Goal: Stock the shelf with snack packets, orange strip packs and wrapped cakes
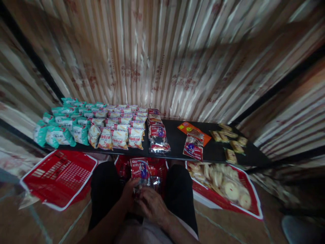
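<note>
Between my knees I hold up a red snack packet [139, 169] with a blue figure printed on it. My left hand [129, 191] is closed on its lower left edge. The fingers of my right hand [153, 204] are bent in at the packet's clear lower end, and their tips are partly hidden. Behind the packet, a red basket [166, 169] between my legs contains more shiny packets [155, 183]. On the black shelf ahead lies a stack of similar red packets [157, 132], with a single red packet [193, 146] farther right overlapping an orange packet [186, 127].
Rows of teal bags [61, 135] and white-and-red bags [119, 138] fill the left of the black shelf [175, 150]. Small yellow packets [237, 146] lie right. A red basket [58, 179] stands left; another basket [255, 200] holds pale round packaged food [231, 189].
</note>
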`<state>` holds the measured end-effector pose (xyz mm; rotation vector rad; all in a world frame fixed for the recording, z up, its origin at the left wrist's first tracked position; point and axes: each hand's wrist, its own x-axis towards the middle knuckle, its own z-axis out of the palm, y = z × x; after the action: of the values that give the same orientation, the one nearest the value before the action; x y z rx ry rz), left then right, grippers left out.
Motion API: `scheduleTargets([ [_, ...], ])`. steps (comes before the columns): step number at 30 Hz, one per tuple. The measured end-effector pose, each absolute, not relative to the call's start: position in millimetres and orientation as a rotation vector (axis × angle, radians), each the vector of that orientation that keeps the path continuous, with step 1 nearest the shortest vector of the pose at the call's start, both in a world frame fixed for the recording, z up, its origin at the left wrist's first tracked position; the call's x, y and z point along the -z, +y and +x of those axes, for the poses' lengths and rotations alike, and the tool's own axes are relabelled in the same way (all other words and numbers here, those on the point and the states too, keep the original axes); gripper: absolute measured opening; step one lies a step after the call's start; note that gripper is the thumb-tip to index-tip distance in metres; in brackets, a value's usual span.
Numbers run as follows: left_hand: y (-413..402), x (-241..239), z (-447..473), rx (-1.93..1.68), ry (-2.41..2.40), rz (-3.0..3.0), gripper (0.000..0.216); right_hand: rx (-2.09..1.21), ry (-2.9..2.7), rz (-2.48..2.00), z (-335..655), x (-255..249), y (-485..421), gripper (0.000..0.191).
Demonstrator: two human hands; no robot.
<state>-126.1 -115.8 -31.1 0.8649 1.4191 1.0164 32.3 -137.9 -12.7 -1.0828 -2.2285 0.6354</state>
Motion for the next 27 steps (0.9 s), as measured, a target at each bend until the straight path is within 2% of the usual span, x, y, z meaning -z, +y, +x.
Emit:
scheduleTargets([
  [4,-119.7,24.2,-127.1,-1.088,1.224,0.723,0.036,-0.569,-1.920,-1.240,39.8,7.0,-137.8,0.014],
  [7,-114.4,10.6,-116.9,-1.053,1.104,0.687,0.035,-0.667,-1.514,-1.484,47.1,-1.6,-128.0,0.019],
  [12,-100.2,-6.0,-86.8,-0.984,0.914,0.574,0.049,-1.014,-1.060,-1.519,58.6,-20.7,-105.5,0.048],
  [14,-96.2,-4.5,-79.8,-0.975,0.861,0.516,0.049,-1.122,-0.894,-1.464,60.8,-26.0,-99.2,0.055],
  [20,-93.6,4.0,-63.4,-0.956,0.819,0.552,0.052,-1.329,-0.751,-1.302,67.2,-32.5,-92.5,0.047],
  [27,-89.0,-9.7,-37.7,-0.899,0.826,0.449,0.058,-1.159,-0.862,-1.347,86.8,-44.2,-78.8,0.046],
])
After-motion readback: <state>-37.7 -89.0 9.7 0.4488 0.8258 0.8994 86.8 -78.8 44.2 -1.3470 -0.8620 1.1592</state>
